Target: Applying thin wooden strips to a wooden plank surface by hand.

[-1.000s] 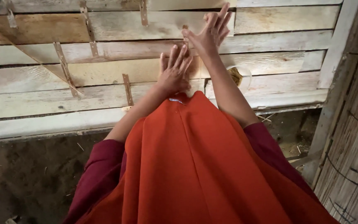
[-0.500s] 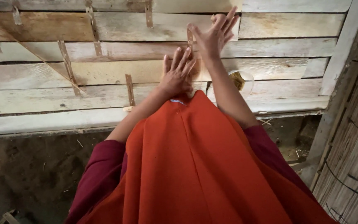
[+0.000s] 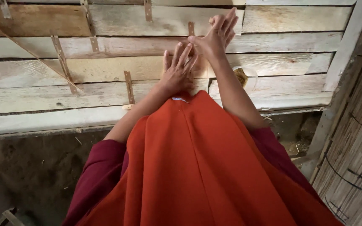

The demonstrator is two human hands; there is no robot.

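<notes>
Nearest to me, my orange cloth (image 3: 197, 167) hangs down in folds and fills the lower middle, with maroon sleeves (image 3: 101, 175) showing at either side. Below on the left is the dirt floor (image 3: 30, 167), and on the right a woven reed panel (image 3: 357, 159).

Past the top of the cloth, my left hand (image 3: 179, 71) lies palm down on the plank wall (image 3: 84, 67), fingers apart and straight, holding nothing. My right hand (image 3: 218, 35) is higher and just beside it, fingers apart and pointing up, thumb out to the left, also holding nothing; I cannot tell if it touches the planks. Thin wooden strips (image 3: 128, 87) are nailed across the boards.
</notes>
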